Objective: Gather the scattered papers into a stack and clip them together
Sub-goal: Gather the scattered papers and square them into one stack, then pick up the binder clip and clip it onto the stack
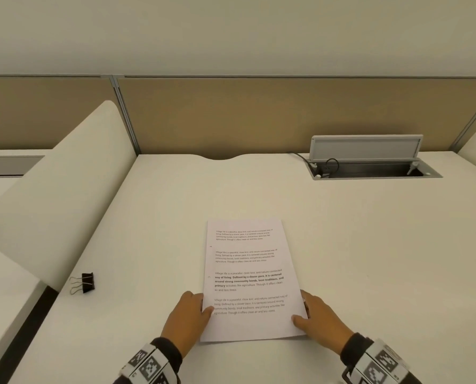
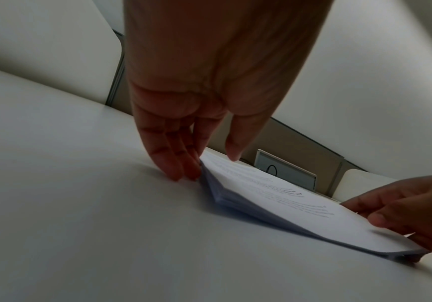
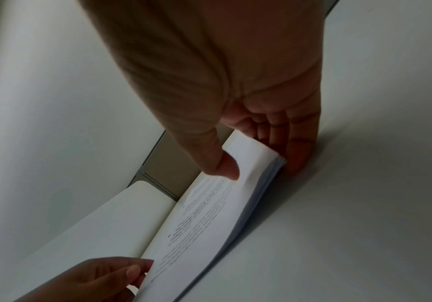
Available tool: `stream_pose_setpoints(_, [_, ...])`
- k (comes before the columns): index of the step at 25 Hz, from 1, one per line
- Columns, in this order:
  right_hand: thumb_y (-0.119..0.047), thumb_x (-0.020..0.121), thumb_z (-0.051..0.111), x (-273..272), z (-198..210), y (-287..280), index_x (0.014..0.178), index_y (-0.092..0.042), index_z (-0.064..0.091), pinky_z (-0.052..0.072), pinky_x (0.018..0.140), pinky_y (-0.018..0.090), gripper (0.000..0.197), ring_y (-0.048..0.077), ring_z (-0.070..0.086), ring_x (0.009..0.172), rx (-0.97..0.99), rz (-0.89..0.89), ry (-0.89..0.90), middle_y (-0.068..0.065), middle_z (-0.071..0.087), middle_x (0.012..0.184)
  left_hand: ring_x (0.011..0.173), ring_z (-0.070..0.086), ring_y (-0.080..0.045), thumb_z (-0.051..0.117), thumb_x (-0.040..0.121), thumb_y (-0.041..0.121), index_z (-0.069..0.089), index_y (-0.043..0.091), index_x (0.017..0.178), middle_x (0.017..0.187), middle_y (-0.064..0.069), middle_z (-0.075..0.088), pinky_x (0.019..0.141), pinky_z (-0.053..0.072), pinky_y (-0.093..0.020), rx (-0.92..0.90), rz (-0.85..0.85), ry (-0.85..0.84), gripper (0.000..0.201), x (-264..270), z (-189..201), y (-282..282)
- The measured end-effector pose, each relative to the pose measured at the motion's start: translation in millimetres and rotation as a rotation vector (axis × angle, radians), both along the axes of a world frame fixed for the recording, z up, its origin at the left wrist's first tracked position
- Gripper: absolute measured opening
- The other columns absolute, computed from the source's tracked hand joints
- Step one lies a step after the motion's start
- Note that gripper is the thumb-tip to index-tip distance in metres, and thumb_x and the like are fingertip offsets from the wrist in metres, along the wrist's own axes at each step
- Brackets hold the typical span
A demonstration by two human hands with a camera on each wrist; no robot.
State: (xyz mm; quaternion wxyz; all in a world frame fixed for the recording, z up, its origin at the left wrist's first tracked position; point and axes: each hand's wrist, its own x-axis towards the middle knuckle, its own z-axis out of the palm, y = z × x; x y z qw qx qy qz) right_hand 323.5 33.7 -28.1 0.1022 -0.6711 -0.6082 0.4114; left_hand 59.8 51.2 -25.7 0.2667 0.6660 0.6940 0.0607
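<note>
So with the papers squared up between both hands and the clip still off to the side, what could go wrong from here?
1. The binder clip lies well to the left of the paper stack, so the left hand would probably have to let go to fetch it; the loose sheets may then fan out.
2. The right hand holds only the near right edge; the far end is unrestrained and could skew.
3. The stack looks thick in the wrist views, so the clip might not bite every sheet.

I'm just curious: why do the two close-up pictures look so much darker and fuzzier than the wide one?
Head view: evenly lit and sharp, the print on the papers legible, the clip crisp; desk edges bow from the wide lens. Left wrist view: dim, the left hand smeared by blur. Right wrist view: dim too, the right hand soft, casting a shadow on the desk.
</note>
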Motion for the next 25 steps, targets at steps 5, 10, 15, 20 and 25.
stream_pose_setpoints(5, [-0.035,0.087,0.054,2,4,1,0.136,-0.017,0.03,0.046,0.091,0.031,0.057,0.019,0.053,0.104,0.028,-0.105,-0.091,0.01,0.047,0.125,0.102,0.053,-0.013,0.045,0.09,0.042,0.047,0.017,0.122,0.117,-0.003,0.049,0.093,0.043,-0.022,-0.013,0.019,0.039,0.041,-15,-1,3])
stream_pose_setpoints(10, [-0.031,0.086,0.058,5,18,11,0.139,-0.021,0.027,0.043,0.098,0.037,0.062,0.022,0.048,0.117,0.099,-0.129,-0.062,0.009,0.038,0.138,0.119,0.047,-0.029,0.057,0.083,0.04,0.048,0.013,0.126,0.13,-0.013,0.049,0.099,0.039,-0.036,0.107,0.363,-0.001,0.051,-89,4,28])
stream_pose_setpoints(15, [-0.025,0.087,0.057,-6,25,15,0.132,-0.021,0.037,0.043,0.096,0.034,0.049,0.012,0.044,0.103,0.19,-0.091,-0.012,0.007,0.041,0.136,0.125,0.038,-0.039,0.058,0.083,0.018,0.057,0.013,0.118,0.139,-0.022,0.036,0.102,0.038,-0.051,0.318,0.891,-0.196,0.036,-149,7,39])
stream_pose_setpoints(20, [-0.025,0.087,0.057,-14,29,23,0.129,-0.023,0.039,0.044,0.095,0.031,0.046,0.01,0.045,0.104,0.222,-0.052,-0.014,0.004,0.041,0.136,0.115,0.049,-0.038,0.055,0.084,0.013,0.057,0.008,0.121,0.133,-0.022,0.045,0.101,0.041,-0.044,0.327,1.124,-0.477,0.036,-165,4,46])
stream_pose_setpoints(25, [-0.026,0.087,0.057,-15,33,28,0.127,-0.023,0.04,0.045,0.095,0.031,0.044,0.01,0.044,0.104,0.241,-0.044,-0.017,0.003,0.04,0.138,0.087,0.054,-0.013,0.048,0.089,0.008,0.045,0.0,0.129,0.127,-0.013,0.051,0.092,0.04,-0.025,0.285,1.268,-0.978,0.041,-169,19,47])
